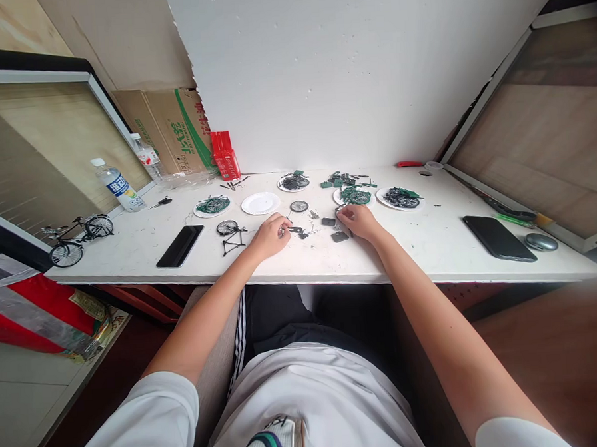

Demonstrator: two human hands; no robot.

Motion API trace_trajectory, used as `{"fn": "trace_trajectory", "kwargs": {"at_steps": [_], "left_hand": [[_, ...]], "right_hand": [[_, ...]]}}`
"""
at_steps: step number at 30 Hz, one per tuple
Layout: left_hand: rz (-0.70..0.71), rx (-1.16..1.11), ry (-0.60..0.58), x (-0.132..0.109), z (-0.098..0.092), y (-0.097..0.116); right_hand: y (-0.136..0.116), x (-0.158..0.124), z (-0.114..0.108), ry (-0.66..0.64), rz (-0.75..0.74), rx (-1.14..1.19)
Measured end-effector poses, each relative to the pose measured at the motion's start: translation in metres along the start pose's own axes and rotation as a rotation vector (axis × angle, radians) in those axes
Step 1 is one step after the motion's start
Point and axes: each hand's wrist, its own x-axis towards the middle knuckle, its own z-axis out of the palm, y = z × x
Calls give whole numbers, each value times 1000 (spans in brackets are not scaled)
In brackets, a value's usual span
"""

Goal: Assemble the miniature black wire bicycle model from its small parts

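Note:
My left hand (273, 235) is closed over the middle of the white table, its fingertips pinched by small dark parts (297, 231); what they hold is too small to name. My right hand (357, 221) has its fingers curled down close to some dark flat pieces (339, 237), and whatever is in its fingertips is hidden. Between the hands lie a loose model bicycle wheel (299, 206) and tiny metal bits (314, 214). Left of my left hand rests a black bicycle frame with a wheel (232, 235). A whole model bicycle (79, 236) stands at the far left.
Paper plates with green and black parts (212, 204) line the back, beside a bare white plate (260, 203). Phones lie left (180, 246) and right (499, 237). Bottles (119, 186), a red box (225, 155) and a carton (174, 133) stand at the back left.

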Motion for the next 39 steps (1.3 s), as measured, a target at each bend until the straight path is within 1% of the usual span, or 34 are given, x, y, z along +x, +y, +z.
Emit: {"fn": "trace_trajectory", "kwargs": {"at_steps": [3,9,13,22,25,28,30,31,33,35,37,39], "left_hand": [[12,-18,-12,0,0,1],[48,-103,-8,0,0,-4],[49,-127,-16,0,2,-7],[31,-26,14,1,0,-4],[47,13,39,2,-1,-5],[43,57,77,2,-3,-8],[15,109,116,3,-5,-8],[-4,145,138,3,-6,-8],[-54,225,180,5,-11,-8],[-123,299,220,7,-21,-8],[-207,370,261,9,-36,-9],[-325,446,258,11,-56,-14]], "right_hand": [[-5,-2,-1,-5,23,47],[-11,-4,0,93,-4,129],[-12,-4,0,109,-15,132],[-12,-4,0,97,-11,142],[-13,-5,-1,96,-2,137],[-20,-7,-5,93,-32,144],[-30,-8,-9,84,-88,131],[-37,-9,-10,86,-117,119],[-53,-12,-9,31,-194,106],[-70,-15,-2,-36,-309,103],[-84,-20,9,-89,-407,85],[-93,-25,21,-115,-439,34]]}}
